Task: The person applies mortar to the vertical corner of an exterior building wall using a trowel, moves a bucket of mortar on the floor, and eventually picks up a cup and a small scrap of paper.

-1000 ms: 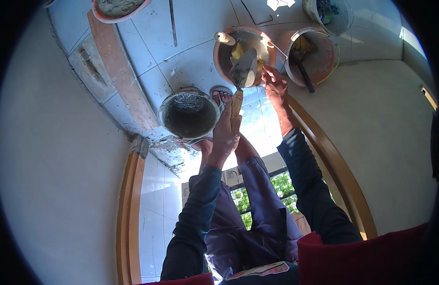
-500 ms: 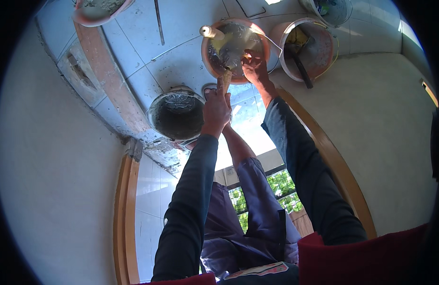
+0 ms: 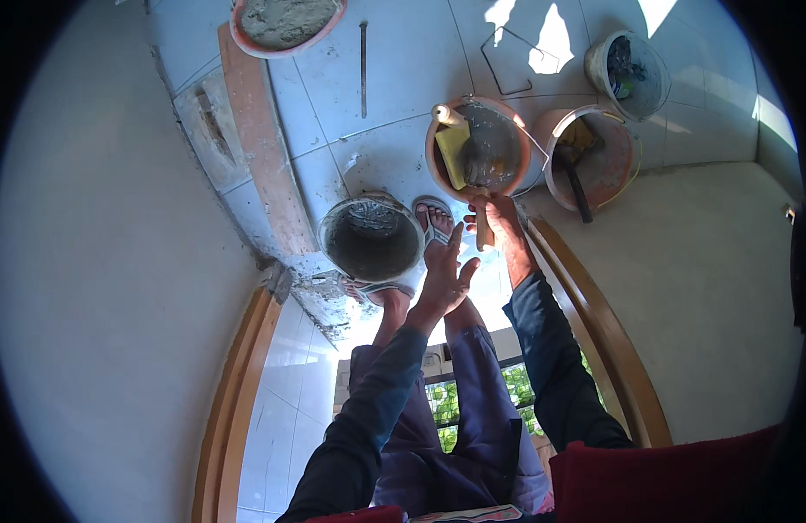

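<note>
My right hand grips a wooden-handled tool at the near rim of an orange bucket; its working end is hard to make out. Just left of it is my left hand, fingers apart and holding nothing. Murky liquid fills part of the orange bucket. A yellow plastering float with a pale round handle leans inside it. Left of my feet stands a dark bucket with wet grey residue on its inner wall.
An orange bucket holding a dark-handled tool stands at right, with a pale bucket behind. A basin of grey mortar, a metal rod, a bent wire and a plank lie farther off. Wooden door frames flank me.
My left hand has let go of the wooden handle and opened. My right hand has come out of the bucket and now holds the handle. The view has shifted, so the buckets appear lower and farther right.
</note>
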### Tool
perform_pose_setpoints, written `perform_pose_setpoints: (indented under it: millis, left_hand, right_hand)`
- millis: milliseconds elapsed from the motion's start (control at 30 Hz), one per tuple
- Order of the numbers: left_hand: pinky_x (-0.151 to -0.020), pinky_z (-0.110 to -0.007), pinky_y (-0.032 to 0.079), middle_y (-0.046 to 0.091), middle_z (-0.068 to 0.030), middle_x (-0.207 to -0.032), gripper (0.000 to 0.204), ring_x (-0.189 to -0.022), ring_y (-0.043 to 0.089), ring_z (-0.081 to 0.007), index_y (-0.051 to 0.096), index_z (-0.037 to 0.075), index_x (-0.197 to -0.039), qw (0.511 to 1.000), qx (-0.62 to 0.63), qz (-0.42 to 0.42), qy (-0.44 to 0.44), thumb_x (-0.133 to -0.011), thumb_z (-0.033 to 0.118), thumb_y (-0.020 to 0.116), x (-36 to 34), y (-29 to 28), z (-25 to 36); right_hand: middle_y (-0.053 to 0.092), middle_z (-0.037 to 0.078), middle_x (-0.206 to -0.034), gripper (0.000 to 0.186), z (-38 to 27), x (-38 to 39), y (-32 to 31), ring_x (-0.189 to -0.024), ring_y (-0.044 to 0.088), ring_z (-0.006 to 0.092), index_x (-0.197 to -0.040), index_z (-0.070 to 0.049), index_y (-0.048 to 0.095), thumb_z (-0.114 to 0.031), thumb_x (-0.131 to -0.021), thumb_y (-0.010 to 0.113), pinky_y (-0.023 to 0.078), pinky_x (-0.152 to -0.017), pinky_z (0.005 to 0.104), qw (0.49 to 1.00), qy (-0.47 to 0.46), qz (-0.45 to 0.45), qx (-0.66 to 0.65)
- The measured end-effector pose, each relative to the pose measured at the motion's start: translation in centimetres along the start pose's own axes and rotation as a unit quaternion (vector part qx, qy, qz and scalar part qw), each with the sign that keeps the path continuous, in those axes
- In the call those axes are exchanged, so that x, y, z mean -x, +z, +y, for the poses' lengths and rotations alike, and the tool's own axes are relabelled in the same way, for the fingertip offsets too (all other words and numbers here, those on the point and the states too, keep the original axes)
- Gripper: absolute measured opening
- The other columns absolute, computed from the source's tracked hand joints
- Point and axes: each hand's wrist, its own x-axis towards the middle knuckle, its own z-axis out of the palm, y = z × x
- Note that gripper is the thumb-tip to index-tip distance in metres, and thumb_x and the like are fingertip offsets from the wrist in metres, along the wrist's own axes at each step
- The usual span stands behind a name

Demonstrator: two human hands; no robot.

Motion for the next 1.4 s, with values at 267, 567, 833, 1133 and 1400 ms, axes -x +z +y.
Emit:
perform_pose_setpoints:
  millis: [267, 567, 833, 1133, 1400]
  left_hand:
    - [-0.088, -0.042, 0.049, 0.06, -0.0244, -0.11, 0.064, -0.097, 0.061, -0.0339, 0.041, 0.002, -0.145, 0.965, 0.107, 0.097, -0.22, -0.091, 0.03, 0.062, 12.7, -5.4, -6.0]
    - [-0.1, -0.046, 0.046, 0.061, -0.0297, -0.123, 0.068, -0.117, 0.059, -0.0422, 0.046, -0.008, -0.136, 0.921, 0.064, 0.115, -0.368, -0.083, 0.026, 0.07, 15.3, -10.2, -18.0]
    - [-0.086, -0.048, 0.05, 0.066, -0.0281, -0.099, 0.039, -0.098, 0.064, -0.0461, 0.055, -0.001, -0.105, 0.931, 0.045, 0.172, -0.318, -0.075, 0.019, 0.07, 4.7, -12.1, -23.5]
    - [-0.067, -0.034, 0.05, 0.062, -0.0087, -0.093, 0.029, -0.088, 0.061, -0.0191, 0.052, 0.002, -0.1, 0.914, 0.282, 0.218, -0.192, -0.074, 0.0, 0.065, 2.2, -15.1, -20.5]
    - [-0.096, -0.052, 0.051, 0.055, -0.0193, -0.119, 0.046, -0.103, 0.062, -0.0341, 0.037, 0.0, -0.123, 0.814, 0.469, 0.231, -0.255, -0.083, 0.0, 0.061, -10.9, -22.7, -15.8]
  right_hand:
    - [0.056, 0.002, -0.076, 0.046, -3.9, 2.7, -7.6, -0.057, 0.052, 0.013, -0.112, -0.008, 0.058, -0.046, -0.088, 0.066, 0.046, -0.054, 0.0312, 0.975, 0.153, -0.142, -0.08]
    - [0.057, 0.0, -0.074, 0.03, -1.3, 5.8, -5.3, -0.052, 0.053, 0.0124, -0.099, -0.016, 0.057, -0.036, -0.085, 0.074, 0.045, -0.044, 0.0295, 0.987, -0.042, 0.041, 0.147]
    - [0.057, 0.002, -0.074, 0.037, 1.9, 7.0, -2.2, -0.052, 0.054, 0.0152, -0.103, -0.016, 0.055, -0.043, -0.086, 0.074, 0.046, -0.045, 0.0301, 0.981, -0.05, 0.088, 0.166]
    - [0.059, 0.004, -0.072, 0.04, 3.0, 9.5, -2.3, -0.051, 0.057, 0.0123, -0.096, -0.005, 0.056, -0.043, -0.09, 0.068, 0.049, -0.043, 0.0284, 0.967, -0.115, 0.106, 0.2]
    - [0.059, 0.001, -0.072, 0.036, 1.3, 10.1, -1.9, -0.053, 0.057, 0.0105, -0.091, -0.008, 0.057, -0.042, -0.089, 0.07, 0.048, -0.045, 0.0278, 0.978, -0.104, 0.089, 0.158]
